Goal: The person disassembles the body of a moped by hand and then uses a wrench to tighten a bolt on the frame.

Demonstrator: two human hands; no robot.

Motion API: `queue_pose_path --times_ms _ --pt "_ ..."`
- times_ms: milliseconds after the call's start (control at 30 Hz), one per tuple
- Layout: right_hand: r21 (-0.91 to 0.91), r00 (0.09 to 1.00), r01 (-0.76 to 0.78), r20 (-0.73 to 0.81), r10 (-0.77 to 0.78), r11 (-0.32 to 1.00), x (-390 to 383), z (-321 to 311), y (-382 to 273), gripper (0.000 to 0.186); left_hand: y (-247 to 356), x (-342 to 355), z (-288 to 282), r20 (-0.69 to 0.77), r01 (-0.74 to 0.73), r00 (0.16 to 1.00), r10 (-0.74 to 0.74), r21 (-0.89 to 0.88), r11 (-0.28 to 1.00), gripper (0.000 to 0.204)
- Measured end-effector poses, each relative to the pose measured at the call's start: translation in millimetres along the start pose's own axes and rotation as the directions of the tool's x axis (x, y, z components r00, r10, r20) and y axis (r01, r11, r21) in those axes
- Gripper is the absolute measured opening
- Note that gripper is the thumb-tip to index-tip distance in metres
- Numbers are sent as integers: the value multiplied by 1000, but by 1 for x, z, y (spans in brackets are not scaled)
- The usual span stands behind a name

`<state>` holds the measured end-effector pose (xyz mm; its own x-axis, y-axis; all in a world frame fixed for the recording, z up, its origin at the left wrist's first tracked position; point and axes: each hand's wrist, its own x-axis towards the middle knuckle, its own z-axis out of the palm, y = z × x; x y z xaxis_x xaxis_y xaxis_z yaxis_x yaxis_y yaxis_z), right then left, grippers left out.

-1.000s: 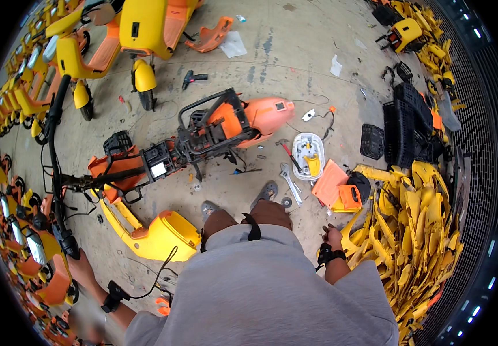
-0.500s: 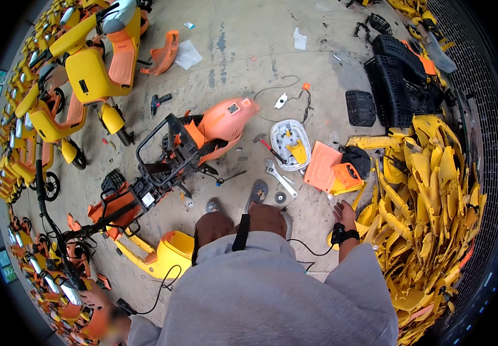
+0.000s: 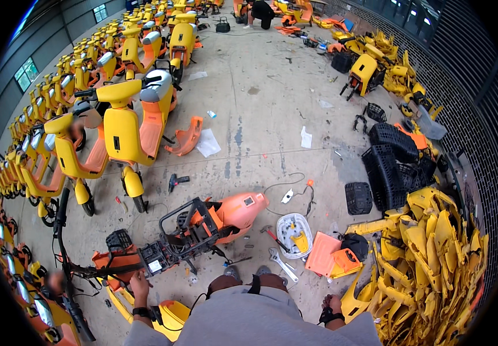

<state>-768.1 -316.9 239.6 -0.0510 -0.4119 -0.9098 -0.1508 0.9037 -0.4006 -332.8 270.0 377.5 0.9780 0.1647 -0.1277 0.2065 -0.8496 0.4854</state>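
Left hand (image 3: pixel 140 286) partly curled at an orange plastic panel (image 3: pixel 103 260) of a stripped scooter with black tubular metal frame (image 3: pixel 174 248), can't tell if gripping; right hand (image 3: pixel 332 304) loosely curled near heaped yellow plastic panels (image 3: pixel 422 259), closure unclear. White rectangular label (image 3: pixel 155 266) mid-scooter, print too small to read. Scooter's on grey concrete floor (image 3: pixel 278 167), well in from its right edge, orange rounded tail cover (image 3: pixel 240 211) on, middle bare.

No lettering, labels, numbers or signs can be read here.
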Motion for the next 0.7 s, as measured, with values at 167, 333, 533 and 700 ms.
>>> queue_pose_path --times_ms 167,333,533,700 --pt "75 999 35 -10 -35 997 -28 27 5 14 -22 0 37 105 -179 975 195 -144 973 40" --pt "142 997 56 36 -62 988 -56 30 25 18 14 21 55 467 212 877 -111 -170 962 28" --pt "123 999 37 -15 -35 992 -61 -11 59 34 2 37 101 457 -134 852 256 -283 950 24" --pt "128 997 29 -81 -18 991 -56 -25 70 35 43 23 90 655 74 749 99 -231 970 25"
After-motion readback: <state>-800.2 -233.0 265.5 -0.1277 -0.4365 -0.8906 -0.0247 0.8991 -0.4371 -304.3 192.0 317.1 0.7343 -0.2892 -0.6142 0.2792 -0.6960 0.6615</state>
